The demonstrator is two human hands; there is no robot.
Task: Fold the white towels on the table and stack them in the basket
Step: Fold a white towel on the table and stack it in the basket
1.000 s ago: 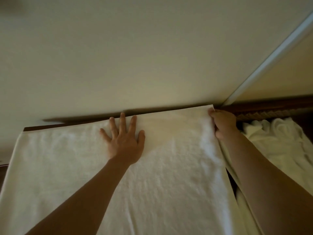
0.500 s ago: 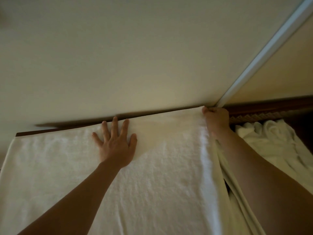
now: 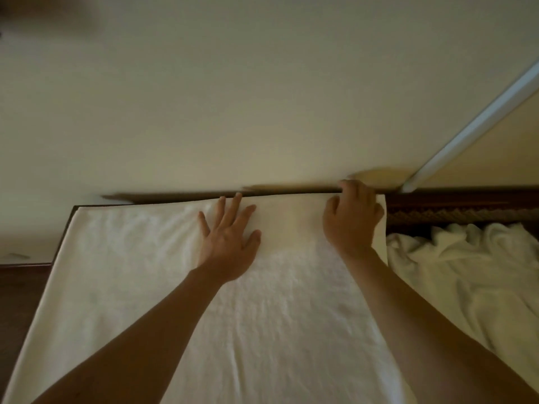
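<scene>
A white towel lies spread flat over the dark tabletop, its far edge against the cream wall. The left hand rests flat on it near that edge, fingers straight and spread. The right hand curls its fingers over the towel's far right corner, gripping the edge. A crumpled pile of towels lies just beside, to the right.

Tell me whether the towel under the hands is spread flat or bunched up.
Spread flat: the towel lies smooth across the table, left hand pressing it, right hand gripping its far edge.
</scene>
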